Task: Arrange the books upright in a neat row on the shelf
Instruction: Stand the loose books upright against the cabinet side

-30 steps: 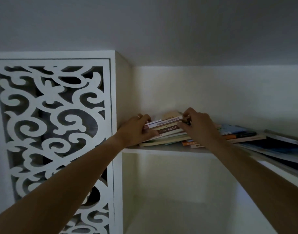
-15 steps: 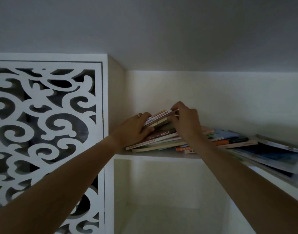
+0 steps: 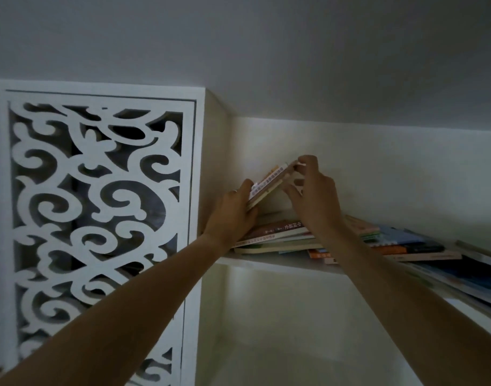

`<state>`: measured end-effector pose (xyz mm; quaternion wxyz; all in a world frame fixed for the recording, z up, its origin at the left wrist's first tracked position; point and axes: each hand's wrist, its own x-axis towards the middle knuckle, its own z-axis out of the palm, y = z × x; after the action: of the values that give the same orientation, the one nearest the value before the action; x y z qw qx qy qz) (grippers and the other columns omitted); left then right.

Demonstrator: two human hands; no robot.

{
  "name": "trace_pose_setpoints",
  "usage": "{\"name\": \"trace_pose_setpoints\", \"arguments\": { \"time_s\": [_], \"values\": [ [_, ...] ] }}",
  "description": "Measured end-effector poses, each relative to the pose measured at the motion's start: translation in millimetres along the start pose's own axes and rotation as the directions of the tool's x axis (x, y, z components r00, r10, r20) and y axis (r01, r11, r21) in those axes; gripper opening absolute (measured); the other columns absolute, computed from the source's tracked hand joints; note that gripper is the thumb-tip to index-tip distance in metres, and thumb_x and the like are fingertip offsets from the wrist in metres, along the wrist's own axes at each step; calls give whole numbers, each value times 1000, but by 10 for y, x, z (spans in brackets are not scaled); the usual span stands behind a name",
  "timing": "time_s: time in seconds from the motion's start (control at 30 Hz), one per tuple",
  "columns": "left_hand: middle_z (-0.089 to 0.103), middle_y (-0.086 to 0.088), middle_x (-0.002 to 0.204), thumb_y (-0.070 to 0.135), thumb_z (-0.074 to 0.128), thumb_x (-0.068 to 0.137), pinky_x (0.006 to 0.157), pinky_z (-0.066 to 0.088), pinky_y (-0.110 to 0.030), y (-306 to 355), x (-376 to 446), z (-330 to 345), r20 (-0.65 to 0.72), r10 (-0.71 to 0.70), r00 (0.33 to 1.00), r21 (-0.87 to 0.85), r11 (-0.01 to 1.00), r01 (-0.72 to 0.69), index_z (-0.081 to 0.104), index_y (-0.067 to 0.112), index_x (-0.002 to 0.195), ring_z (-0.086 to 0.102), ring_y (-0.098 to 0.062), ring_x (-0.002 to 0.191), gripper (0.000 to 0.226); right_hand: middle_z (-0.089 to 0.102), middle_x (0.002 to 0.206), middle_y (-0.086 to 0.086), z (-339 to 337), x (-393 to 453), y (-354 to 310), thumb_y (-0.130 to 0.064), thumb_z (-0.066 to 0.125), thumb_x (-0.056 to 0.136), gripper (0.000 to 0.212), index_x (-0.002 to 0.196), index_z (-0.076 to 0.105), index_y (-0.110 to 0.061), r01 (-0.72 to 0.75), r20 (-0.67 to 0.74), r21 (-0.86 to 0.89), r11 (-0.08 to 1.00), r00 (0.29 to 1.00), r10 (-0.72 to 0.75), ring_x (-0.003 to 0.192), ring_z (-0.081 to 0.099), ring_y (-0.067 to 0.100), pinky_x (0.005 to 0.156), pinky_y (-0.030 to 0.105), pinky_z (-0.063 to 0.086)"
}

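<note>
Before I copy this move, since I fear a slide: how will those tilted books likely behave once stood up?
The tilted books, thin paperbacks by their narrow spines, probably flex and feel light. Held between the left hand and right hand, they would likely topple without support. Their lower edge may skid on the flat stack beneath.

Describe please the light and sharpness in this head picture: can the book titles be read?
Head view: dim, greyish light, the brightest patch on the back wall behind the hands. The tilted books, gripped by the left hand and right hand, show spine print too soft to read. The flat stack lies in shadow. Wide-angle lens bends the shelf edge.
</note>
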<state>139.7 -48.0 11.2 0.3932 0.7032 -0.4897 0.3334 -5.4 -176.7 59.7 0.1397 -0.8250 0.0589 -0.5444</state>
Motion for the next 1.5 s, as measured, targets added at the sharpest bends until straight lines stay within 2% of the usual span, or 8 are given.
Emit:
{"name": "trace_pose_setpoints", "arguments": {
  "time_s": [0.27,0.5,0.63,0.8,0.97,1.07,1.2,1.5],
  "values": [
    [61,-13,137,23,60,102,85,54,-24,132,-6,-62,-388,-396,832,-271,912,308,41,11,140,67,-25,114,44,64,124,11,148,66,-147,-30,60,98,42,135,46,-16,74,279,-96,993,959,-45,107,62,24,91,43,54],
    [18,-19,166,-1,56,101,119,39,-52,-92,-76,75,-493,120,862,204,979,-19,25,12,159,28,-35,154,67,67,116,6,327,-77,-69,-31,55,96,27,121,64,-25,147,579,-220,964,815,8,102,64,26,88,41,54],
    [24,-22,166,-3,54,100,128,17,-55,-134,-89,52,-305,413,858,592,788,-169,54,5,146,20,-39,156,47,71,104,-2,322,-187,36,-47,45,98,29,109,66,-30,265,637,-307,914,771,-10,93,64,21,82,39,53],
    [72,-19,124,19,48,97,125,-22,-43,-118,-141,-56,61,163,985,820,554,-142,75,5,110,36,-36,150,32,67,113,-4,224,-191,83,-56,57,92,40,123,62,-33,354,720,-268,896,692,-58,98,62,18,77,33,46],
    [76,-8,88,41,37,100,128,2,-52,149,-130,-55,-38,114,993,586,807,-70,75,15,87,66,-28,117,48,63,108,-7,-162,-27,153,-62,72,78,50,120,64,-38,265,708,-372,889,700,88,98,59,15,86,37,52],
    [74,-6,117,73,28,95,116,-32,-47,347,-113,-99,101,72,992,469,876,-111,79,29,96,55,-25,134,67,60,121,-6,-397,57,211,-79,70,61,75,126,58,-42,178,705,-478,860,662,255,104,59,19,92,41,52],
    [53,-3,152,90,22,84,106,-41,-53,366,-108,-134,316,20,948,560,803,-203,80,38,105,19,-24,157,80,53,131,8,-483,13,243,-80,72,63,91,137,52,-30,109,590,-583,805,737,328,112,56,27,87,36,49],
    [68,-2,129,74,17,94,121,-10,-67,367,-186,-131,295,66,953,699,665,-262,80,30,109,47,-22,140,78,33,149,20,-218,-214,69,-48,84,72,92,144,40,-12,33,162,-516,856,985,60,130,42,39,110,53,36]
  ]
}}
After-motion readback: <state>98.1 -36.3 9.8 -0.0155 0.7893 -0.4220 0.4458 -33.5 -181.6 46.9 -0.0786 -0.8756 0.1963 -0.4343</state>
